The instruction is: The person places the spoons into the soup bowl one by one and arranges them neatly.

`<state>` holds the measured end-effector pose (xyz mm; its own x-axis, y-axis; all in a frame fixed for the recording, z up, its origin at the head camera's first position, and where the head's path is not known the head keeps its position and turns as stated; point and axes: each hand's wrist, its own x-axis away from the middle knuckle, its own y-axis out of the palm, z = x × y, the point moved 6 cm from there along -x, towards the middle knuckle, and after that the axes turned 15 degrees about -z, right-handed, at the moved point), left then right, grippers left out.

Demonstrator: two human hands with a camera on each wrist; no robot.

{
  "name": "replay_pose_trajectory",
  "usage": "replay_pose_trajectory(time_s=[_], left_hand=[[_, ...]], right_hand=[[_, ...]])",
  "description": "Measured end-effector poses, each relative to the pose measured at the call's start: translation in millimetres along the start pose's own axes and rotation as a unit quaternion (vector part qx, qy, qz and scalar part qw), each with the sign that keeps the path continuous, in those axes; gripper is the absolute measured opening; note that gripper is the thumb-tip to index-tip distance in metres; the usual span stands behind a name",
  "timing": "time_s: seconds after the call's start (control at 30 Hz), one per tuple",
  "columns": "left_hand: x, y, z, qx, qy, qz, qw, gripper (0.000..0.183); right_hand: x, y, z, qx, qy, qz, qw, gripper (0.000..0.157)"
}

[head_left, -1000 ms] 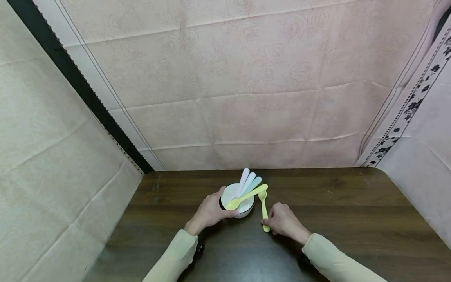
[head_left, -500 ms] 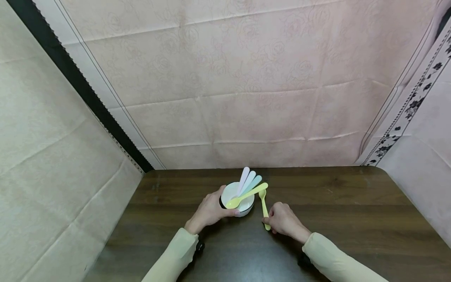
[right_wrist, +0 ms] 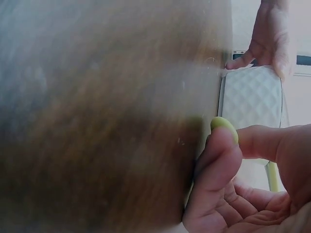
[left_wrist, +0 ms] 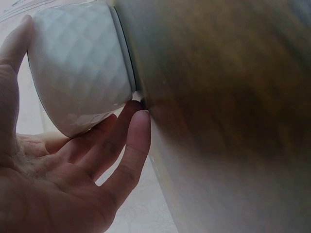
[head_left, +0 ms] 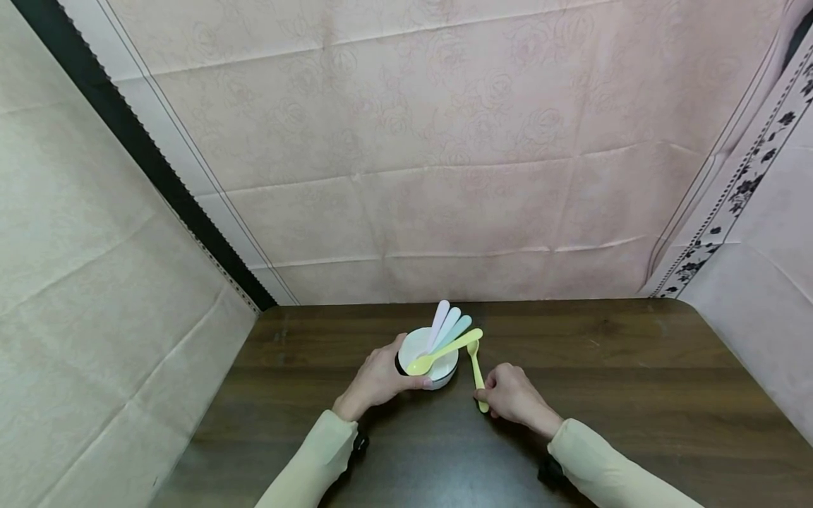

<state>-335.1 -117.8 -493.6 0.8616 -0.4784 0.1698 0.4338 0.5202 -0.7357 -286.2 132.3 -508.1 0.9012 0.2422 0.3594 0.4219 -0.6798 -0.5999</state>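
Note:
A white bowl with a quilted diamond pattern stands near the middle of the table. My left hand grips it from the left, thumb at the near side in the head view. Inside lean a lilac spoon, a pale blue spoon and a teal spoon, handles up and fanned right. A yellow spoon lies slantwise across the bowl. To its right, a second yellow spoon points its scoop away from me. My right hand pinches that spoon near its handle end.
The dark brown wooden table extends to both sides. A pale patterned cloth rises behind its far edge, with more cloth at left and right. Both wrists wear dark cameras under pale sleeves.
The pinched yellow spoon's handle end has shifted slightly right and away from me, along with my right hand. My left hand and the bowl stay in place.

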Motion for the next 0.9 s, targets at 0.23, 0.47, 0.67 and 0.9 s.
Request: replay_pose_trajectory(time_s=[0.23,0.47,0.67,0.9], left_hand=[[-0.5,-0.5,-0.3,0.006,-0.002,0.0,1.0,0.096],[-1.4,-0.4,-1.0,0.003,-0.001,-0.001,1.0,0.097],[-1.1,0.1,-1.3,0.002,0.002,0.0,1.0,0.096],[-0.3,-0.3,-0.4,0.002,0.003,-0.001,1.0,0.095]], right_hand=[[-0.2,-1.9,2.0,-0.01,0.003,-0.001,1.0,0.032],[1.5,-3.5,3.9,-0.025,0.0,0.0,1.0,0.03],[1.8,-5.1,6.5,-0.037,0.007,0.004,0.999,0.028],[4.1,-9.1,9.8,-0.049,0.002,0.011,0.999,0.026]])
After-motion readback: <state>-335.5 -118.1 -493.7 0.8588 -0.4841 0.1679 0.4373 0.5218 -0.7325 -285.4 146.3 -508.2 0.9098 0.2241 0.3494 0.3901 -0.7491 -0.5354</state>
